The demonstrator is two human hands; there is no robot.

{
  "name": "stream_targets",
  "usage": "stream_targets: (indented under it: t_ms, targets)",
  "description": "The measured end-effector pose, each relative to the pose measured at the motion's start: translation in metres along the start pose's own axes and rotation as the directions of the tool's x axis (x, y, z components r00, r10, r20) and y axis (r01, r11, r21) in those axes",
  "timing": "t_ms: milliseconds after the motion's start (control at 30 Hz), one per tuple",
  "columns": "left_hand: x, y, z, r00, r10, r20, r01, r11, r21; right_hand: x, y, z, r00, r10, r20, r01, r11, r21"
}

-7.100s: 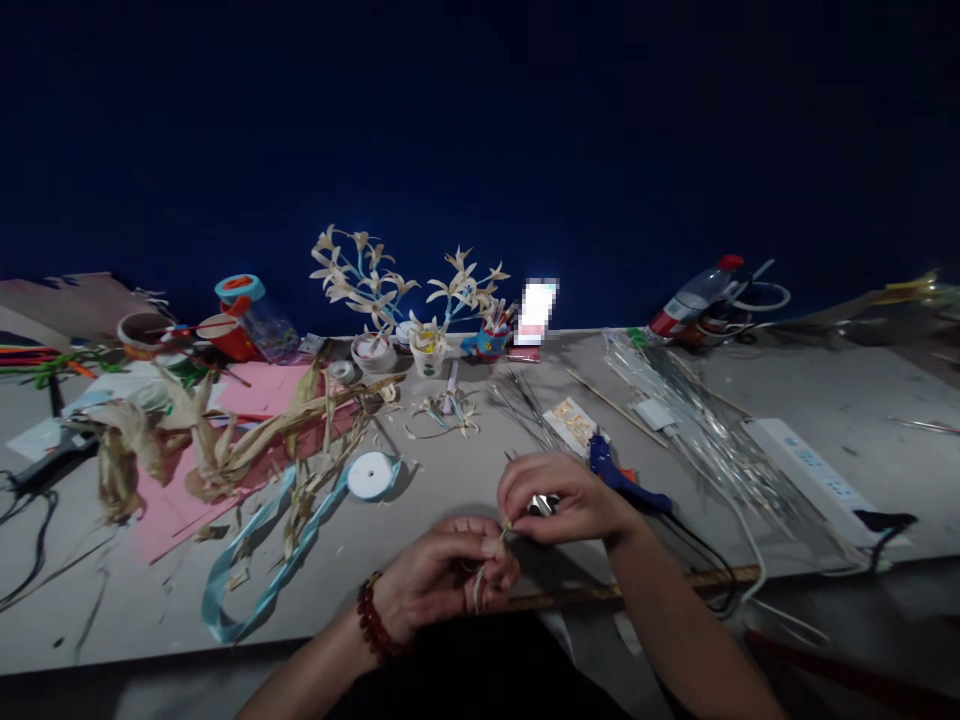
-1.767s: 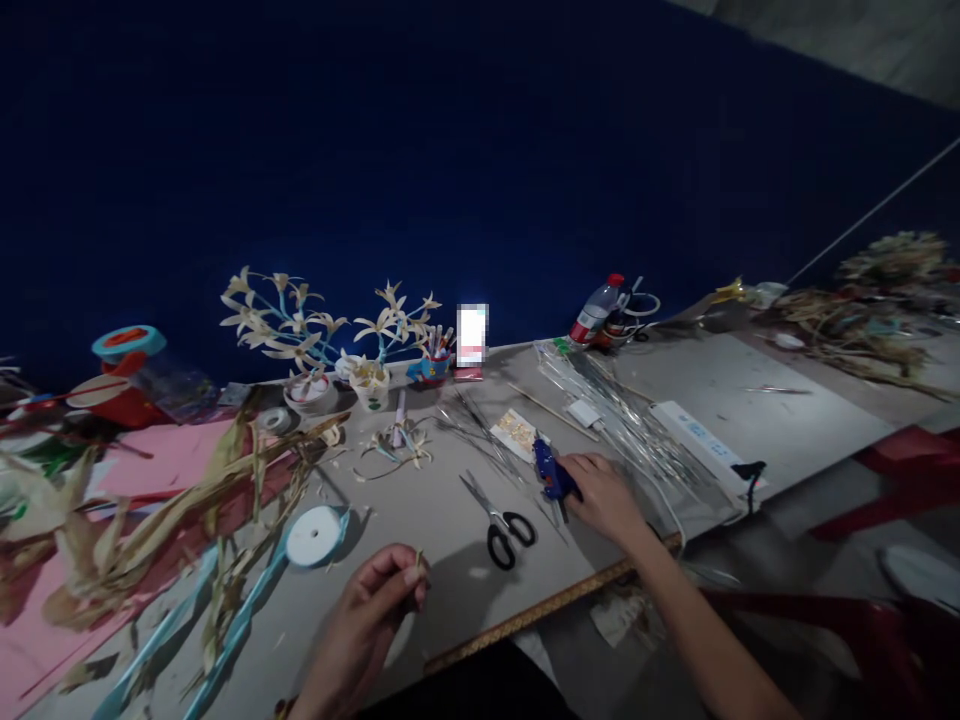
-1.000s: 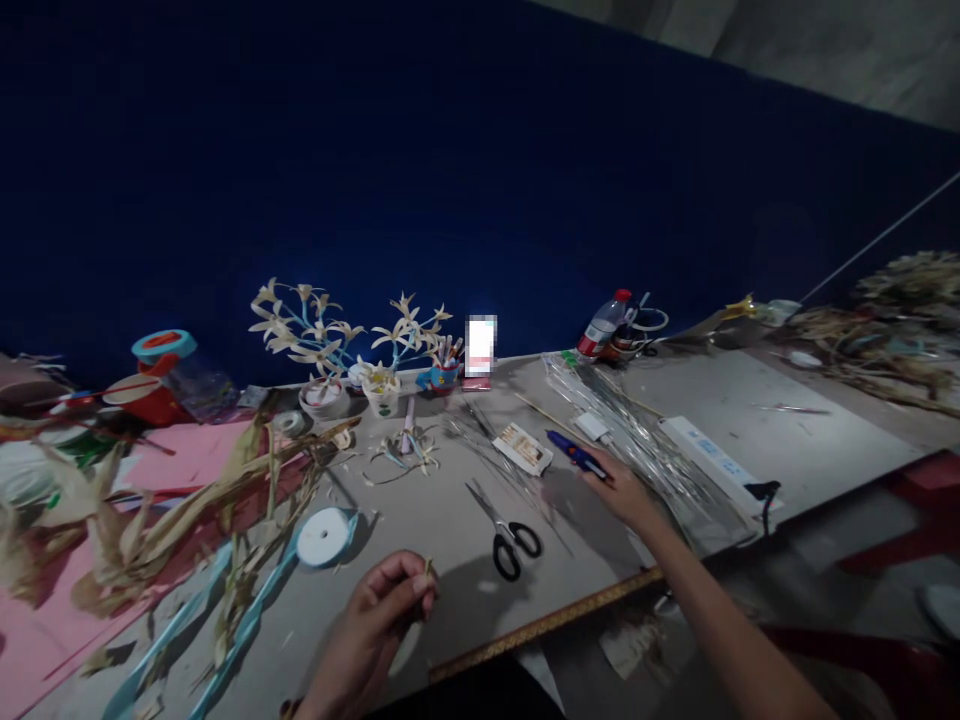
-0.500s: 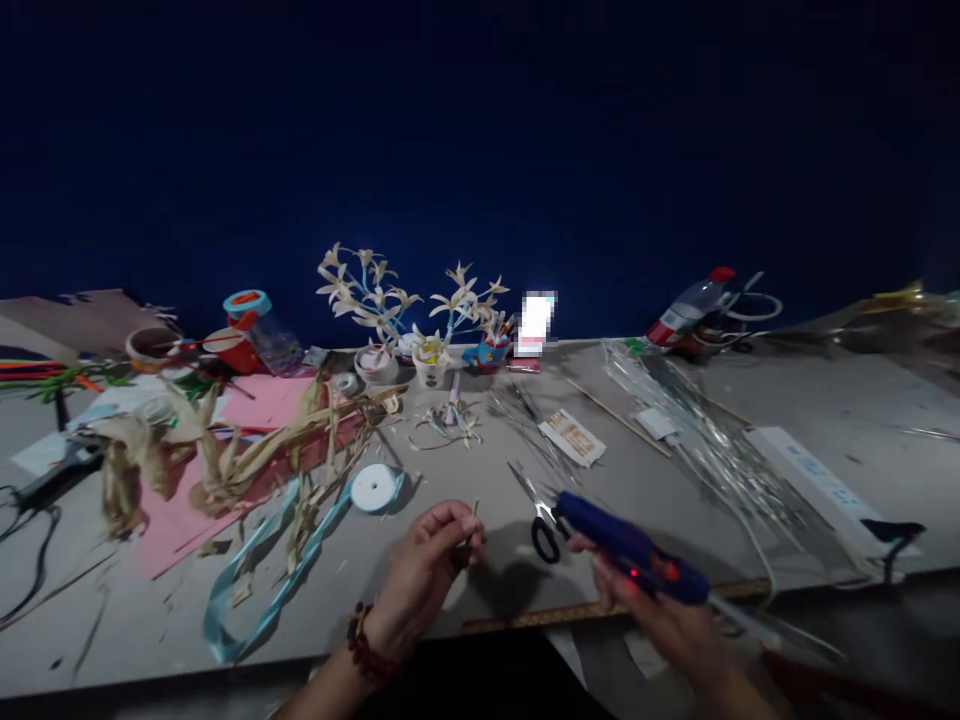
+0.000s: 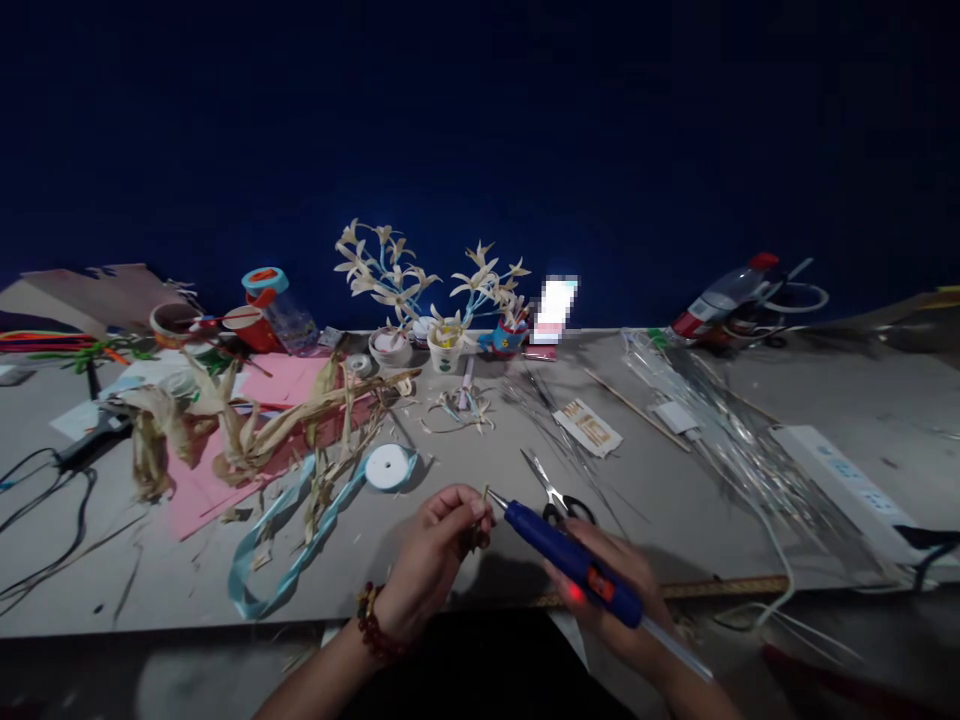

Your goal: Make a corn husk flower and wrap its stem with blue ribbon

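My left hand (image 5: 448, 528) pinches a small, thin greenish piece (image 5: 484, 494) between thumb and fingertips; its kind is too small to make out. My right hand (image 5: 611, 590) is wrapped round a blue hot glue gun (image 5: 570, 558) with a lit red light and a clear glue stick coming out of its back. The gun's metal nozzle is at the tip of the thin piece, touching it or very close. Just beyond the gun lie black-handled scissors (image 5: 553, 492), partly hidden by it. Left of my hands is a roll of light blue ribbon (image 5: 387, 467), partly unwound.
Dried corn husks (image 5: 247, 450) lie over pink paper (image 5: 191, 500) at left. White cups (image 5: 445, 356) with husk flowers (image 5: 386, 265) stand at the back, near a lit phone (image 5: 556, 308). Wires (image 5: 739, 450), a power strip (image 5: 847, 490) and a tilted bottle (image 5: 724, 298) are at right.
My right hand has brought the glue gun left, its nozzle now at the piece in my left hand. My left hand keeps its pinch. The whole view has shifted slightly.
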State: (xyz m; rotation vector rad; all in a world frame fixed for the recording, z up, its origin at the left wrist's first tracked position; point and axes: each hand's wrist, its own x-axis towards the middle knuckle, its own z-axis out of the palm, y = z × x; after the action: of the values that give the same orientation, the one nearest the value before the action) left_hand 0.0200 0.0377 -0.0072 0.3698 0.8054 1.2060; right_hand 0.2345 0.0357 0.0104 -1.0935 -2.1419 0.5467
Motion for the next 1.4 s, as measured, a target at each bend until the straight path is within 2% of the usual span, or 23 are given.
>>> stream_targets:
  t_ms: [133, 333, 500, 1400]
  targets:
    - [0.0, 0.001, 0.0, 1.0, 0.01, 0.003, -0.01, 1.0, 0.002, 0.0, 0.002, 0.002, 1.0, -0.005, 0.022, 0.004, 0.998, 0.057]
    - [0.0, 0.001, 0.001, 1.0, -0.006, -0.007, 0.006, 1.0, 0.005, -0.005, 0.008, 0.005, 1.0, 0.023, 0.016, -0.023, 1.0, 0.013]
    - [-0.001, 0.0, 0.001, 1.0, -0.004, -0.011, 0.004, 1.0, 0.002, -0.007, 0.01, 0.006, 0.999, 0.033, 0.006, -0.033, 0.999, 0.039]
    - [-0.001, 0.002, 0.001, 1.0, -0.004, 0.005, 0.004, 1.0, 0.004, -0.002, 0.006, 0.0, 0.999, 0.017, 0.027, -0.017, 1.0, 0.019]
